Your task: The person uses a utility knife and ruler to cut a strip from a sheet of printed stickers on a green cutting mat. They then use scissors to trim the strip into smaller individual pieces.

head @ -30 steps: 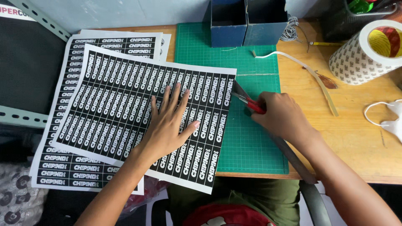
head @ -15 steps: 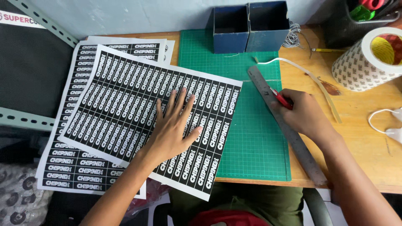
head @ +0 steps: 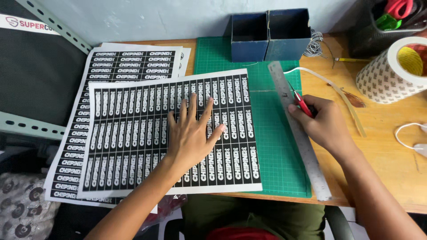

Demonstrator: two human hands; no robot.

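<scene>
- Head view: the left hand [head: 193, 133] lies flat, fingers spread, pressing the label sheet [head: 169, 133] half onto the green cutting mat [head: 275, 146].
- The right hand [head: 322, 124] grips a red-handled knife [head: 301, 103] and touches the metal ruler [head: 300, 133] at the mat's right edge.

I'm looking down at a small craft or print-finishing workspace: a wooden table [head: 382, 133] with a green cutting mat [head: 275, 146], a steel ruler [head: 302, 142], printed label sheets [head: 133, 133], a big tape roll [head: 391, 73] and a holder of scissors [head: 396, 15]
</scene>
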